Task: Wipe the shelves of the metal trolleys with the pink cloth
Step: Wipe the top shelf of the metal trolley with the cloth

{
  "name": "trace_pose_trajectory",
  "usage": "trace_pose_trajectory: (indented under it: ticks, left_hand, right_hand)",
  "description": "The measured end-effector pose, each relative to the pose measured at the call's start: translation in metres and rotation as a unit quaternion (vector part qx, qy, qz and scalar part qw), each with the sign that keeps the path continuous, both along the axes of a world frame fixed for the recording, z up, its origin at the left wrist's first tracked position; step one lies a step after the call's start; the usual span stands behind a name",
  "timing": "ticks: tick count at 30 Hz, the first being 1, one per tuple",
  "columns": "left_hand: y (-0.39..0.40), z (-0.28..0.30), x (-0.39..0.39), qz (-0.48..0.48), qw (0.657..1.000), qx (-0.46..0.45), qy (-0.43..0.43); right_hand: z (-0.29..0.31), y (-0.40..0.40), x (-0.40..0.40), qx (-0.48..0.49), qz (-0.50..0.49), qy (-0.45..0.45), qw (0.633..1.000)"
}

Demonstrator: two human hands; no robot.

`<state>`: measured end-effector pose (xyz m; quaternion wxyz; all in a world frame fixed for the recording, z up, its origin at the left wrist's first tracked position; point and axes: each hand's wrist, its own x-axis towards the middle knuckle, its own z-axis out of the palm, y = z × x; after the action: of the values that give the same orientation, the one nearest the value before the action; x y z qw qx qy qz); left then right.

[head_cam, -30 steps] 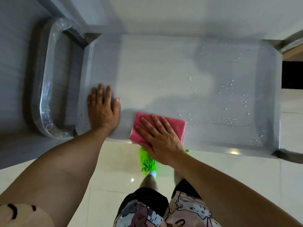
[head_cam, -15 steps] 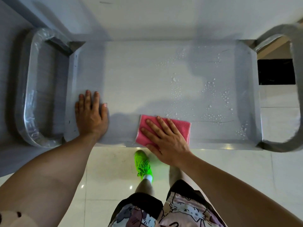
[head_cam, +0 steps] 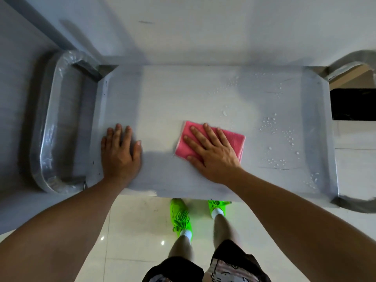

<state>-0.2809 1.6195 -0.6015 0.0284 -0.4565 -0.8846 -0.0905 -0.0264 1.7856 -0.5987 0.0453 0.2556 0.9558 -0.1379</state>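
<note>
The metal trolley's top shelf [head_cam: 183, 92] fills the middle of the view, with water droplets [head_cam: 274, 129] scattered over its right part. A folded pink cloth [head_cam: 234, 140] lies flat on the shelf, right of centre. My right hand [head_cam: 211, 153] presses down on the cloth with fingers spread. My left hand [head_cam: 120, 153] rests flat on the bare shelf near the left rim, holding nothing.
Curved trolley handles wrapped in plastic stand at the left [head_cam: 48, 123] and right [head_cam: 354, 60] ends. A pale wall [head_cam: 203, 27] runs behind the trolley. My feet in bright green shoes [head_cam: 180, 216] stand on glossy floor tiles below the front edge.
My right hand has slid the pink cloth away from the front edge toward the shelf's middle and slightly right. The view has shifted, showing both handles. My left hand stays planted.
</note>
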Motion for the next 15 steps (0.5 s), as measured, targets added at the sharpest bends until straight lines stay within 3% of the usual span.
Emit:
trace_pose_trajectory:
  ticks: [4, 9, 15]
  left_hand:
    - [0.020, 0.014, 0.001, 0.033, 0.998, -0.042, -0.037]
    - [0.073, 0.018, 0.038, -0.014, 0.998, -0.037, -0.046]
    - [0.092, 0.000, 0.067, 0.010, 0.989, -0.127, -0.076]
  right_hand:
    - [0.000, 0.021, -0.014, -0.003, -0.006, -0.007, 1.000]
    - [-0.002, 0.035, -0.024, -0.004, -0.003, -0.001, 1.000]
    - [-0.005, 0.058, -0.035, -0.007, -0.003, -0.004, 1.000]
